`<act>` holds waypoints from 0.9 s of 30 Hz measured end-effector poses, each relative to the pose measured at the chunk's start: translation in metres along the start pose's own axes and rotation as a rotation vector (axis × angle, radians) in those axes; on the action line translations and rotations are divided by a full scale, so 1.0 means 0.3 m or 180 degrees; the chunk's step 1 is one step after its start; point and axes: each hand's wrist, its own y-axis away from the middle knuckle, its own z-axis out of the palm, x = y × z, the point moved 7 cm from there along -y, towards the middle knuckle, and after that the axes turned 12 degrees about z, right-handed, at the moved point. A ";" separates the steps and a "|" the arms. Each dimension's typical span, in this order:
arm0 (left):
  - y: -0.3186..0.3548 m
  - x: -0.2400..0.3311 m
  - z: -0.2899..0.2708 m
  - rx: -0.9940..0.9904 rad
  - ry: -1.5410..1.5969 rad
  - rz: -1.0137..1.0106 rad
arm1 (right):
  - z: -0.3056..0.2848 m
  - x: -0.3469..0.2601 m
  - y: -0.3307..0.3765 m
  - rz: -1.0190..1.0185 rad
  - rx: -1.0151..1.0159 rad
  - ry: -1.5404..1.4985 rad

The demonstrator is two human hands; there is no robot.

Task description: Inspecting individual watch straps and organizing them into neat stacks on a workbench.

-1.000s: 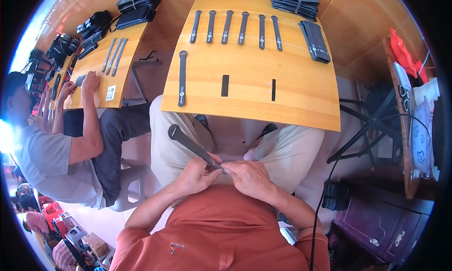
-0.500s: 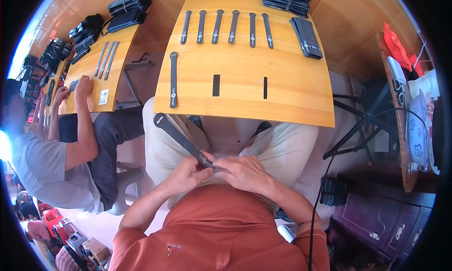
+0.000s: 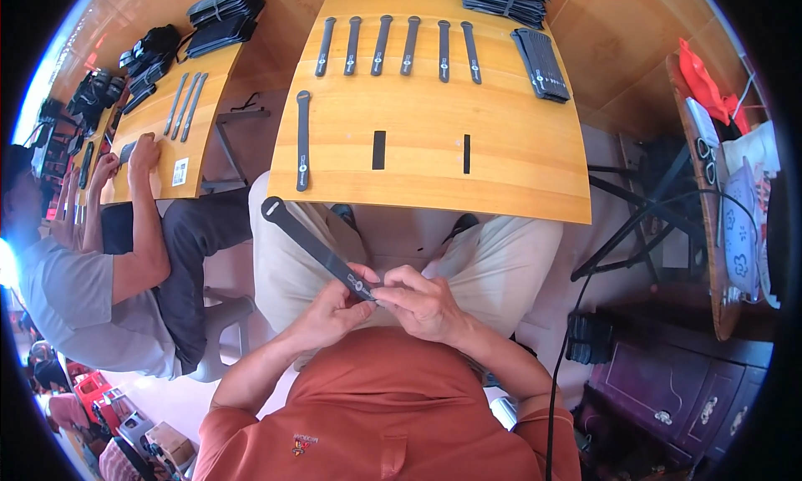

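A dark grey strap with a slotted round end slants over my lap, that end pointing up and left toward the table. Its printed lower end is pinched in my left hand, fingers closed. My right hand grips the tip of the same end with thumb and fingers; exactly what the fingertips do there is partly hidden. On the wooden table before me, one like strap lies near the left edge. Several more form a row along the far side, among them a strap.
A strap stack lies at the table's right, a banded bundle at the back. Two black strips, one a wider strip, mark the tabletop. At left a co-worker sits at another table. A black cable hangs at my right.
My right hand's fingers have shifted and curled more over the strap's printed end. The strap's slotted end has moved slightly left. My left hand keeps its hold.
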 end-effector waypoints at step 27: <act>0.044 0.063 0.041 -0.0419 -0.0193 0.0107 | -0.020 -0.083 -0.054 0.0077 -0.0380 -0.1577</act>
